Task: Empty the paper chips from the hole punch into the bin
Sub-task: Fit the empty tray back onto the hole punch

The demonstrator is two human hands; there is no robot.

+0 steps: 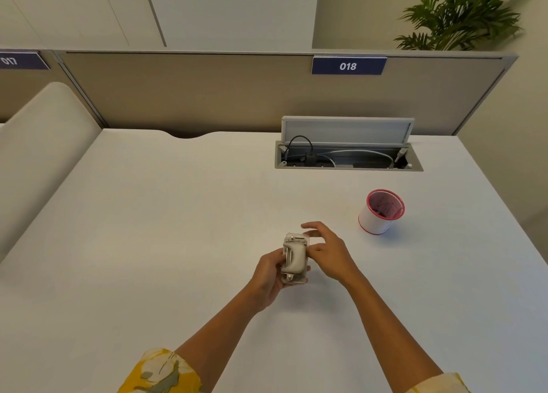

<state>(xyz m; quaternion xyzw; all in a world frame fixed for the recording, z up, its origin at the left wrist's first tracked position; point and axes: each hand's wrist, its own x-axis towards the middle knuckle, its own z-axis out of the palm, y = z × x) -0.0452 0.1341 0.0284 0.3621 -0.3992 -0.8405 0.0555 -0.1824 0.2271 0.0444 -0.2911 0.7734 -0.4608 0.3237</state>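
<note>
The hole punch (294, 257) was held above the white desk (178, 229), near its middle, by the left hand (268, 277), whose fingers were wrapped around its left side and underside, with the forearm reaching in from the lower left. The right hand (327, 252) was placed against the right side of the punch, its thumb and lower fingers touching the casing while the upper fingers were spread loosely past the top end; no firm grip could be made out there. Yellow patterned sleeves (160, 372) were seen at both forearms. The bin (381, 212), a small white cup with a red rim and base, was stood upright on the desk, well apart from the hands to the right; its contents could not be told. Behind it, a cable tray (348, 155) was sunk into the desk with its lid raised, and black and white cables were seen inside.
</note>
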